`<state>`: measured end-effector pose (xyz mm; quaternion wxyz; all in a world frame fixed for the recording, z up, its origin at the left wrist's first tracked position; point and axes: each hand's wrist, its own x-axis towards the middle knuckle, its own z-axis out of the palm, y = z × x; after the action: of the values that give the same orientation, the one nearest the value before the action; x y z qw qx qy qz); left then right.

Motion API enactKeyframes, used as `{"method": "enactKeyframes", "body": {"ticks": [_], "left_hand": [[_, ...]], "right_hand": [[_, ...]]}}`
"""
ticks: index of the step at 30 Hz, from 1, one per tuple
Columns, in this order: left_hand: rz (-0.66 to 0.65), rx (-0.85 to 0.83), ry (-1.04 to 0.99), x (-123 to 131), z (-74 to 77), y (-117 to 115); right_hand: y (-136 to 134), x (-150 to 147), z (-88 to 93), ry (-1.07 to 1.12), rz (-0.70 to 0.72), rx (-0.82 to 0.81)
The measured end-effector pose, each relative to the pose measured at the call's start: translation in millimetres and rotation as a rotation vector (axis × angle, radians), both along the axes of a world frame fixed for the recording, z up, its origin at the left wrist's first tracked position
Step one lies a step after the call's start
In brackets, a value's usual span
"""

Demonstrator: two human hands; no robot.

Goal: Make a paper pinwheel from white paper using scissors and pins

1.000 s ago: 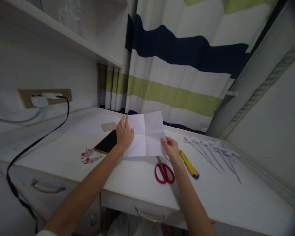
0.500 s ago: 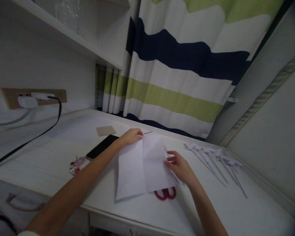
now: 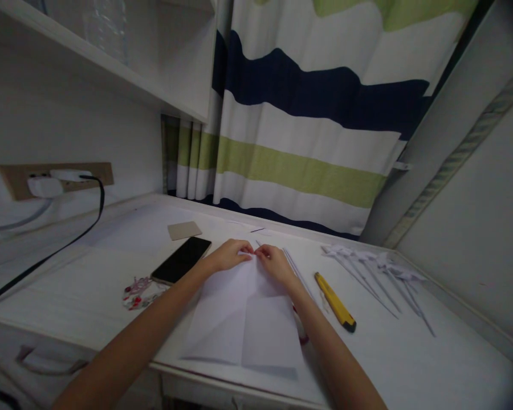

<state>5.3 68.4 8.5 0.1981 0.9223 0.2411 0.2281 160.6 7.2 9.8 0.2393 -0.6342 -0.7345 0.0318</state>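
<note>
A white sheet of paper hangs down from my two hands above the desk, its lower edge near the desk's front. A crease runs down its middle, and fainter creases cross it. My left hand pinches the top edge just left of the crease. Right beside it, my right hand pinches the same edge, with the fingertips of both hands almost touching. Red-handled scissors lie mostly hidden behind the paper and my right forearm. To the right of that forearm is a yellow utility knife.
A black phone, a beaded trinket and a beige card lie at left. Thin white sticks are behind my right hand. Several white paper pieces on sticks rest at right. A black cable hangs from the wall socket.
My right hand has gone from the paper's right side to its top edge beside my left hand. The paper has shifted lower, covering more of the scissors, and the utility knife is now uncovered.
</note>
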Motion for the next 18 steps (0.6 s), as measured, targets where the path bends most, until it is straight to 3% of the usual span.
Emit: {"method": "enactKeyframes", "body": {"ticks": [7,18], "left_hand": [[-0.005,-0.056,0.042,-6,-13.8,6],[0.021,-0.043,0.17,-5,-15.9,0]], "right_hand": [[2,4,-27.0,0.122,0.07,-0.052],[-6,-7,-23.2,0.214,0.048,-0.09]]}}
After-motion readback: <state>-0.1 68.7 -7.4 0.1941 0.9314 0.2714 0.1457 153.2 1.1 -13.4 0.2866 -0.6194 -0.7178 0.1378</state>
